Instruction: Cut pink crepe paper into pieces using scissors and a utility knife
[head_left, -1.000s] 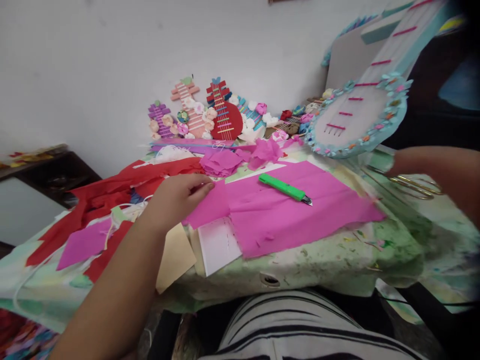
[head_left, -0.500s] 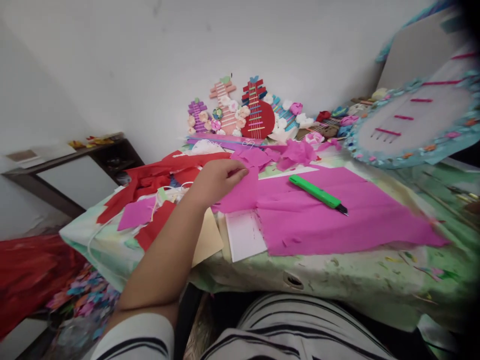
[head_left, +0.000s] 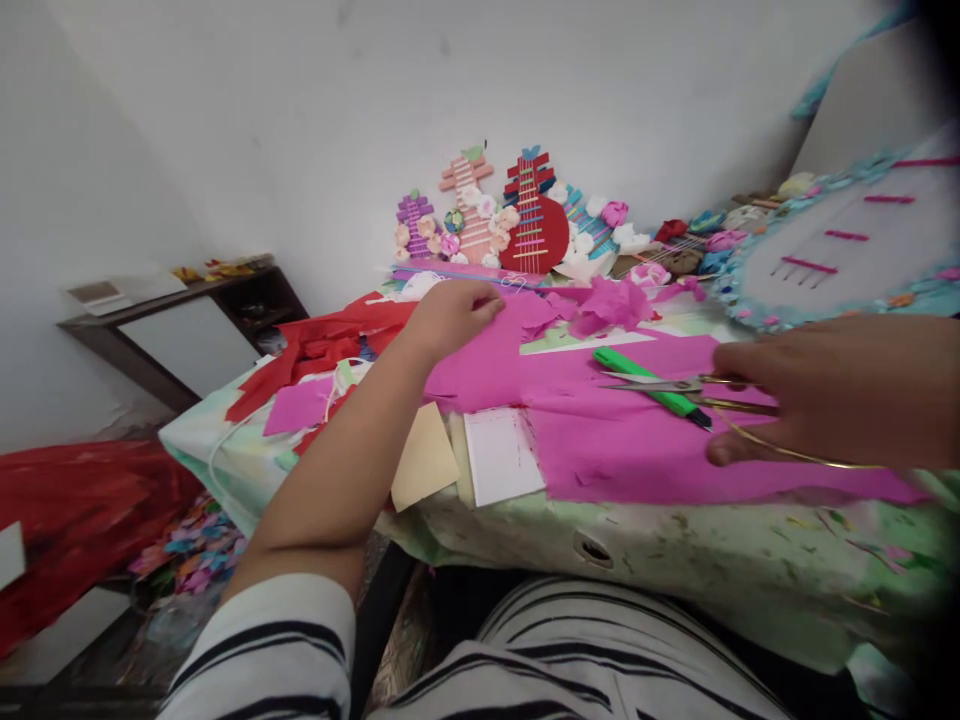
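Observation:
My left hand (head_left: 463, 312) is closed in a pinch at the far edge of a magenta crepe paper piece (head_left: 480, 365). My right hand (head_left: 832, 395) grips a pair of scissors (head_left: 679, 386) by its gold handles. The silver blades point left and stand slightly apart, over a green utility knife (head_left: 652, 388). That knife rests on a wide magenta crepe paper sheet (head_left: 637, 460) with its tip towards the lower right. Under the left part of the paper, a white card (head_left: 504, 460) sticks out, with a cream paper square (head_left: 425, 458) beside it.
Red crepe paper (head_left: 322, 345) lies crumpled on the left of the table. Small paper lutes with flowers, one of them red (head_left: 544, 235), lean against the wall. A large blue-trimmed lute shape (head_left: 840, 250) rises at the right. A dark cabinet (head_left: 195, 325) stands left.
My right hand has come in from the right with the scissors. My left hand has shifted up and away, drawing the magenta paper with it. The view has turned slightly left.

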